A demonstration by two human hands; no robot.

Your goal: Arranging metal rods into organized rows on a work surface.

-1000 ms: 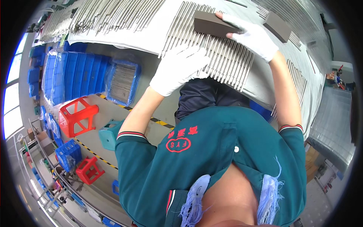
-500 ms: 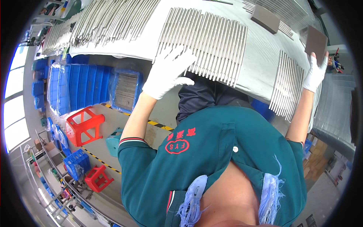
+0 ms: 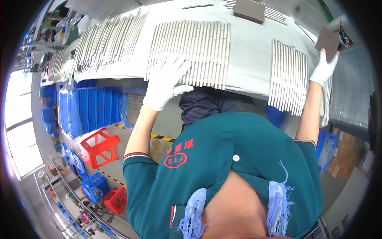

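Your right hand point(image 3: 324, 71), in a white glove, was at the far right of the worktop point(image 3: 250, 55), its fingers closed on the near end of a flat brown block point(image 3: 328, 43), thumb on the left side and the other fingers on the right. The block pointed away from you, beyond your fingertips; whether it also rested on something could not be told. Just left of that hand lay a row of metal rods point(image 3: 289, 75), side by side, their ends toward you. Your left hand point(image 3: 165, 83), also gloved, lay palm down with its fingers stretched out over the near left part of a wider middle row of rods point(image 3: 207, 51), gripping nothing visible; its thumb stood apart, pointing right, just below the near ends. A second brown block point(image 3: 249, 11) sat on more rods farther back, well apart from both hands. A long spread of rods point(image 3: 111, 40) covered the worktop's left side. Below it, blue crates point(image 3: 99, 105) stood together, partly wrapped in clear plastic. Beside them a container point(image 3: 135, 102), half hidden by your left forearm, held what looked like close-packed rods. Past your right forearm, a blue bin point(image 3: 327, 148) had clear plastic in or over it.
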